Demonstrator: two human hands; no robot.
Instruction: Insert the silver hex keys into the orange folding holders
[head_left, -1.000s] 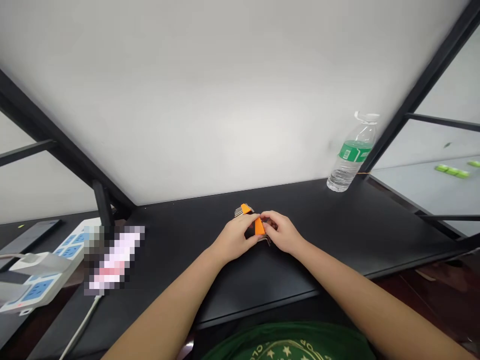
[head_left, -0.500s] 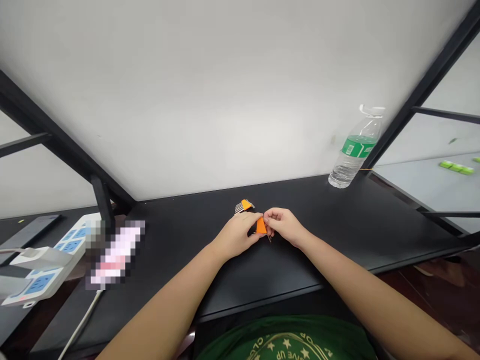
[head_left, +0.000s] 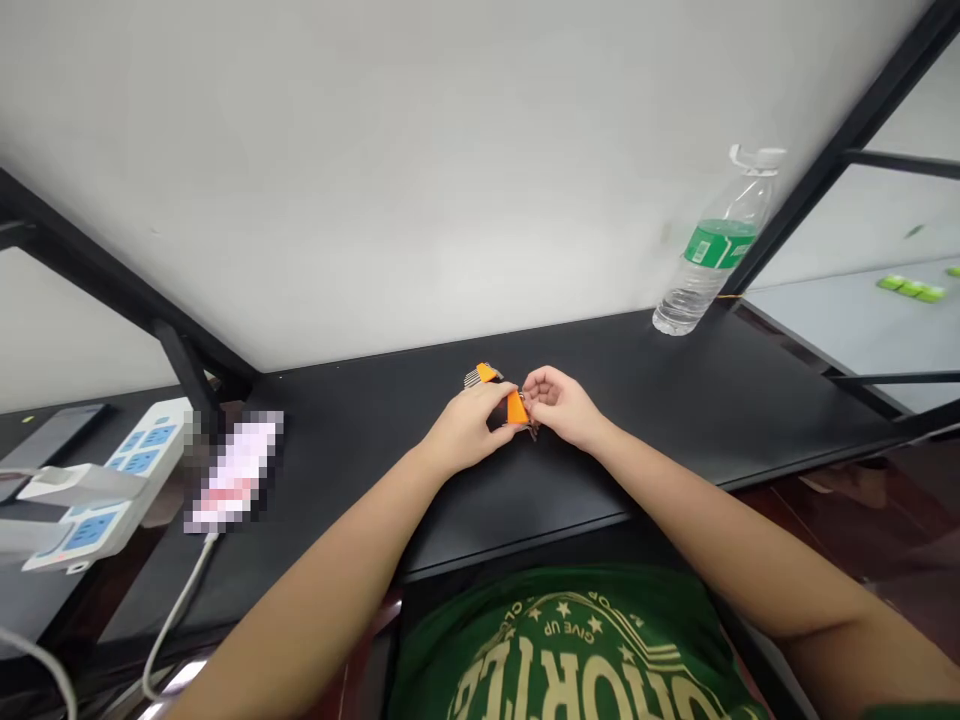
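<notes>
Orange key holder (head_left: pixel 517 408) is clamped in the left hand (head_left: pixel 465 435); the right hand (head_left: pixel 559 408) pinches shut on its right edge. Far right stands a water bottle (head_left: pixel 712 255), contents unclear.

Key holder (head_left: pixel 517 408) left of bottle (head_left: pixel 712 250)

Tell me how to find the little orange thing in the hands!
Look at the long black table under the white wall, at its middle, where the left hand and right hand meet. The orange piece is pinched between their fingertips. Its orange neighbour sits just behind and shows silver tips; this one is the one being held.
</notes>
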